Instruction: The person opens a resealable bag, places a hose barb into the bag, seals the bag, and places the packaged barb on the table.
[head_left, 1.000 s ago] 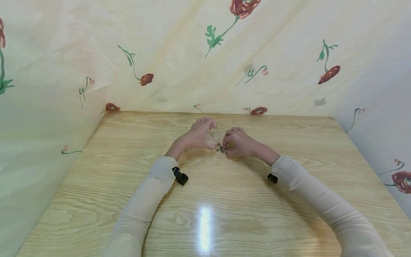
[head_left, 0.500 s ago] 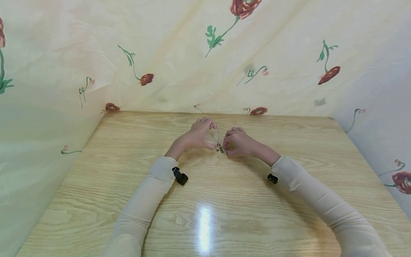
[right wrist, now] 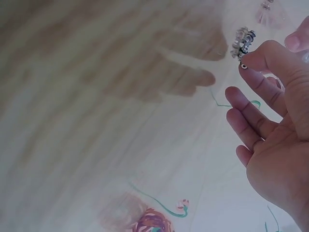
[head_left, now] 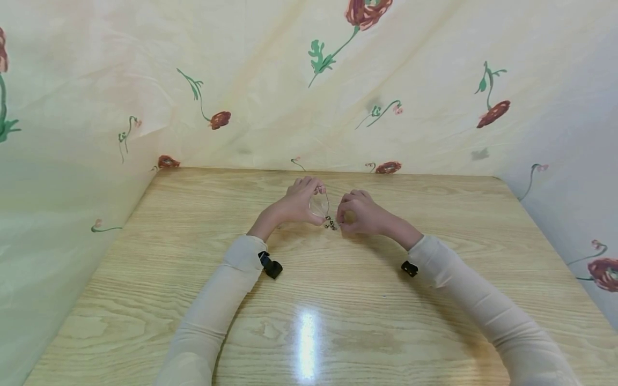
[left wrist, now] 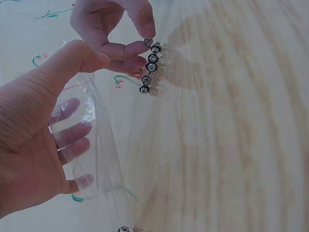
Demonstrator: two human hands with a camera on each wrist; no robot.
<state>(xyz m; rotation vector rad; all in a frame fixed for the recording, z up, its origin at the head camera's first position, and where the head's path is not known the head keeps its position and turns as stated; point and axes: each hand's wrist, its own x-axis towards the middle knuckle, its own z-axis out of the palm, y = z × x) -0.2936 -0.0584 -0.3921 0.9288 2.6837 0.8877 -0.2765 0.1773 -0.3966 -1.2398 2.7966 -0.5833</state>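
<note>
My left hand holds a clear plastic bag near the table's back edge. In the left wrist view its thumb is outside and its fingers show through the film. My right hand pinches a small silvery metal piece between thumb and index fingertip, just above the table. Beside those fingertips, several small silvery pieces with black rings stand close together on the tabletop. They also appear as a small cluster between the hands. Their exact kind is too small to tell.
The wood-grain table carries a bright light reflection in front of the hands. A flowered cloth hangs behind it and on both sides. Another small ringed metal piece shows at the lower edge of the left wrist view.
The right hand has shifted very slightly to the right, away from the cluster of small pieces. The left hand and the bag have stayed in place.
</note>
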